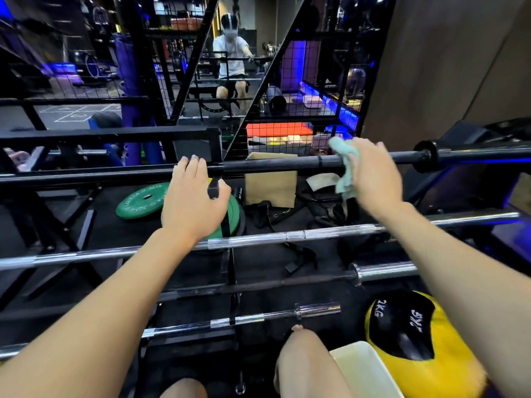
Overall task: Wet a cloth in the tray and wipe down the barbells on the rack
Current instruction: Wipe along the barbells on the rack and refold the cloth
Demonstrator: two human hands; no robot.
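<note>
Nearest of all, the white tray (365,372) sits down by the person's knee (301,351), well below and behind the working grip, so the wetting looks done and the wiping is the step in hand; up at the top tier, the right hand (373,173) has its grip clamped on the pale green cloth (344,170), fingers curled over it, and the cloth is draped on the black barbell (287,163), hanging down on the near side of the shaft; to the left of that grip, the left hand (195,196) holds the rack (214,156) where the upright meets the bar, thumb hooked round the post, steadying things; for a clean pass I would judge the cloth wants wrapping right round the shaft, not just over the top, then drawing along from the grip outward to the collar (423,156) on the right; below the grip, the chrome barbells (258,241) look untouched, so plenty remains; a yellow medicine ball (431,354) sits beside the tray.
</note>
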